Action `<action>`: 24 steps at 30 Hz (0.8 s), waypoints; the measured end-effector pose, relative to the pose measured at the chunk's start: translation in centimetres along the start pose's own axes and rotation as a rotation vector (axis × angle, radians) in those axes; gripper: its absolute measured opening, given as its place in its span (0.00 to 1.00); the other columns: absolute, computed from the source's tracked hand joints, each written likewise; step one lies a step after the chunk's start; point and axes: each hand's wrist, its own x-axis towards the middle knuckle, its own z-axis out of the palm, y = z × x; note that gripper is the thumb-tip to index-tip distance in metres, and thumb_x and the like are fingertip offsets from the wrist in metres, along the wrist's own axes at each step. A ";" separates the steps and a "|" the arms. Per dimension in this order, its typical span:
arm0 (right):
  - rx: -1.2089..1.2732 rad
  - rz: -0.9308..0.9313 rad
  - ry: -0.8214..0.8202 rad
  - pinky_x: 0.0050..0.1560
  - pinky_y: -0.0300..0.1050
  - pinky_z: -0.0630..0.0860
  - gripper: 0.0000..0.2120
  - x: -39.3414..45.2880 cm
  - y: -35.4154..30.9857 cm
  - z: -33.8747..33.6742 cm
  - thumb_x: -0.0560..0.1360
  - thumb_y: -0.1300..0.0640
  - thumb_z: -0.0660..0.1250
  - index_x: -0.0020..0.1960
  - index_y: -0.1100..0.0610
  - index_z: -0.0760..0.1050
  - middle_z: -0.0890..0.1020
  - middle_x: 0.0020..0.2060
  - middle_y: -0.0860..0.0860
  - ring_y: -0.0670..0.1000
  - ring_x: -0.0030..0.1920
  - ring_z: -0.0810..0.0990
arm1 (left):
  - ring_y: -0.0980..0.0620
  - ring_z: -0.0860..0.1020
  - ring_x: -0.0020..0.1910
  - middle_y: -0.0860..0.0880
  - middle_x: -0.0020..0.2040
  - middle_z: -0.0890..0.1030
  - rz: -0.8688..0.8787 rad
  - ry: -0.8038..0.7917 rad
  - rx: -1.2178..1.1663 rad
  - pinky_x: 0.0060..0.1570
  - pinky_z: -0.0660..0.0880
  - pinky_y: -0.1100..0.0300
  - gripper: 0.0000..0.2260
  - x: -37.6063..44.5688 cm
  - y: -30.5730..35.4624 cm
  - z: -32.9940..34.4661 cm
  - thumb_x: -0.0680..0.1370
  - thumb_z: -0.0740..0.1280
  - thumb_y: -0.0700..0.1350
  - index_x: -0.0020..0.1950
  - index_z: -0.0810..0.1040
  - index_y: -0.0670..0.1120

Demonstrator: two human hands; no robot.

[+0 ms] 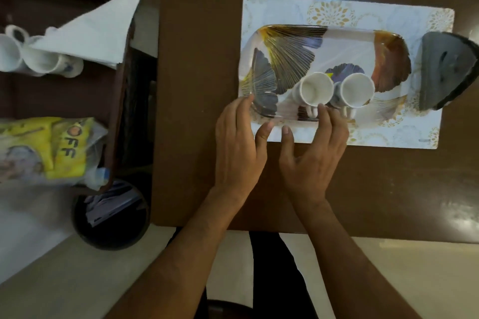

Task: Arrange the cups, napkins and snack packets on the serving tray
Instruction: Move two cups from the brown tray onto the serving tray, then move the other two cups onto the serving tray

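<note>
Head view: looking straight down at a brown bench [197, 101], both bare hands reaching in near the tray.
Serving tray: leaf-pattern tray [344, 35] sits on a white and gold placemat [285, 5], pretty much centred on it.
Cups on tray: two white cups, left cup [316, 88] and right cup [358, 90], upright and just beside each other near the tray's front edge.
Left hand: left hand [239, 137] has fingers loose and spread, fingertips at the tray's front-left corner, gripping nothing.
Right hand: right hand [315, 145] is also spread and relaxed, fingertips right by the left cup's handle; can't tell if it's touching.
Still waiting: napkins [96, 31], more cups [41, 58] and yellow snack packets [49, 147] on the dark side shelf [118, 111] to the left.
Other stuff: grey clothes iron [445, 70] on the placemat's right end, dark round bin [111, 217] on the floor.
</note>
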 end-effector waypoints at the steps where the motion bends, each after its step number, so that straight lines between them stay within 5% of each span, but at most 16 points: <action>1: -0.010 -0.043 -0.020 0.77 0.59 0.67 0.30 -0.2 -1.1 0.6 0.79 0.49 0.71 0.74 0.65 0.70 0.74 0.71 0.63 0.61 0.75 0.70 | 0.43 0.73 0.76 0.40 0.75 0.75 0.032 -0.001 0.048 0.76 0.71 0.45 0.28 0.2 -1.0 -1.2 0.85 0.60 0.57 0.78 0.71 0.40; 8: -0.020 -0.225 -0.126 0.79 0.59 0.64 0.32 -0.4 -10.1 5.5 0.80 0.47 0.69 0.77 0.64 0.67 0.72 0.74 0.61 0.60 0.78 0.67 | 0.43 0.67 0.81 0.40 0.79 0.70 0.121 0.013 0.264 0.84 0.57 0.45 0.31 2.6 -9.0 -9.9 0.86 0.58 0.60 0.81 0.65 0.40; 16: -0.017 -0.337 -0.261 0.81 0.60 0.61 0.34 -0.5 -21.7 11.8 0.80 0.45 0.66 0.80 0.60 0.62 0.69 0.76 0.59 0.57 0.80 0.62 | 0.41 0.68 0.79 0.39 0.78 0.71 0.092 0.117 0.305 0.82 0.61 0.43 0.31 5.7 -16.7 -19.5 0.86 0.59 0.59 0.79 0.68 0.38; 24: -0.012 -0.443 -0.337 0.77 0.64 0.66 0.30 0.2 -30.0 17.0 0.76 0.58 0.69 0.76 0.64 0.69 0.74 0.72 0.61 0.62 0.78 0.68 | 0.42 0.68 0.79 0.40 0.77 0.72 0.028 0.218 0.267 0.80 0.63 0.45 0.27 9.9 -22.8 -25.5 0.85 0.63 0.53 0.79 0.68 0.38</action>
